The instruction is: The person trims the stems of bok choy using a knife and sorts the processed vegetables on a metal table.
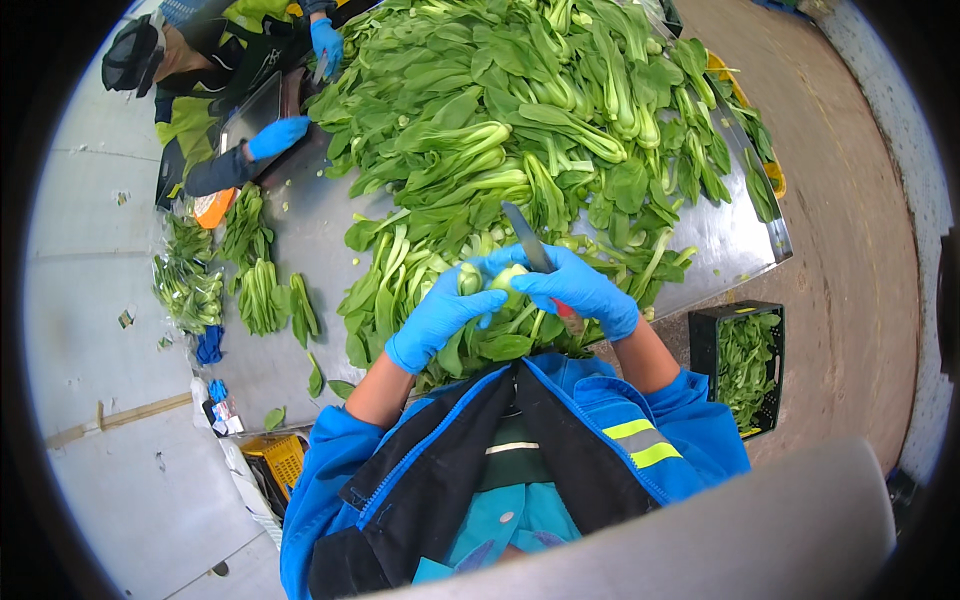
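Observation:
My left hand (442,315), in a blue glove, is closed around the pale base of a head of bok choy (470,279). In my gloved right hand (577,289) is a knife (527,234), its reddish handle under my palm and its blade pointing up and away from me. The thumb and fingers of that hand also touch a pale bok choy base (508,277) between my hands. Cut bok choy lies in a heap under and around both hands, and a large pile of bok choy (480,90) covers the steel table (292,225) beyond them.
A co-worker (217,90) in blue gloves stands at the upper left with a knife. Bagged bok choy (187,285), loose bunches (259,300) and a dark blue cloth (210,344) lie at left. A dark crate (701,367) of leaves stands on the floor at right; a yellow crate (283,459) is lower left.

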The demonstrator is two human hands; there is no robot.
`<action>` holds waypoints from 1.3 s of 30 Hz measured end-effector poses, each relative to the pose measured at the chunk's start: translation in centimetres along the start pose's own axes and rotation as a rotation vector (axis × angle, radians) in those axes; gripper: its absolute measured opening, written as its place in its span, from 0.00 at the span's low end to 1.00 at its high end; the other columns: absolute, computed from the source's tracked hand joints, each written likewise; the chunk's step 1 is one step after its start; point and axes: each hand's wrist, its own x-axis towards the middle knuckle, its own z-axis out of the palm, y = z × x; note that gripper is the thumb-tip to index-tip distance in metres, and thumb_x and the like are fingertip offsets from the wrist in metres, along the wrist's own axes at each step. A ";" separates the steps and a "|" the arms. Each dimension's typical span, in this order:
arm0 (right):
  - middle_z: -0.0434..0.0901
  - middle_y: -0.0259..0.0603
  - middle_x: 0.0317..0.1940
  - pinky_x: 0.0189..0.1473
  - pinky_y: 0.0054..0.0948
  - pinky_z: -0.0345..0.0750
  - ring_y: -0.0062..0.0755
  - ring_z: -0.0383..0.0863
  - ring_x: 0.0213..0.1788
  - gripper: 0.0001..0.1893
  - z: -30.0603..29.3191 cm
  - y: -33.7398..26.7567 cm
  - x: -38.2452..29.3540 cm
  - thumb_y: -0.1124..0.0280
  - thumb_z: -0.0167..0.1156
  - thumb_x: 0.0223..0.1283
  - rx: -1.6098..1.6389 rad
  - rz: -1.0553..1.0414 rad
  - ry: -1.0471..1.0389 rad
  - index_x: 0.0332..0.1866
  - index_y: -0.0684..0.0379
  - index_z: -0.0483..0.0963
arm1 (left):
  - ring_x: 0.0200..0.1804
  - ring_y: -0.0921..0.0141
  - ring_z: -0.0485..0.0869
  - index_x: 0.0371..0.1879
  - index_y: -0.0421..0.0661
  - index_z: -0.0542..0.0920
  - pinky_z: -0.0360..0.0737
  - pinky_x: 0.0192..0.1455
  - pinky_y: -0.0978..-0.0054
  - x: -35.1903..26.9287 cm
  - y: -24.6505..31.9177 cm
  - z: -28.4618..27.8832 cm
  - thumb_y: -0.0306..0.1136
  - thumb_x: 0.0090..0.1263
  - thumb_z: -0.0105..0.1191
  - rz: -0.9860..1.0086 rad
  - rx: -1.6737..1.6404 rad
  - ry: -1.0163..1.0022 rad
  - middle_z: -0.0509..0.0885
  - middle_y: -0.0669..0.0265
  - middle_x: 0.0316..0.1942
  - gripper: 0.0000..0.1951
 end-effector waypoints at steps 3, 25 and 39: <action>0.79 0.33 0.45 0.42 0.21 0.75 0.17 0.76 0.40 0.28 1.6 2.5 1.8 0.61 0.66 0.59 -0.073 -0.222 0.148 0.63 0.62 0.70 | 0.47 0.76 0.77 0.59 0.42 0.73 0.77 0.50 0.79 0.6 -0.7 0.9 0.26 0.63 0.62 0.389 0.204 0.124 0.79 0.68 0.48 0.24; 0.82 0.36 0.38 0.43 0.26 0.77 0.24 0.80 0.39 0.26 -9.6 2.1 8.4 0.55 0.63 0.60 -1.156 -0.092 0.773 0.56 0.63 0.73 | 0.31 0.70 0.78 0.53 0.42 0.71 0.80 0.47 0.66 -1.4 -0.1 -2.9 0.31 0.61 0.60 0.168 -0.258 0.070 0.78 0.64 0.35 0.21; 0.78 0.36 0.37 0.41 0.23 0.76 0.23 0.76 0.34 0.18 -0.2 4.2 2.1 0.63 0.62 0.64 -0.662 -0.426 0.476 0.55 0.59 0.74 | 0.47 0.72 0.82 0.55 0.42 0.72 0.80 0.52 0.77 4.9 -1.2 -0.3 0.23 0.60 0.62 0.397 -0.178 0.409 0.80 0.66 0.47 0.23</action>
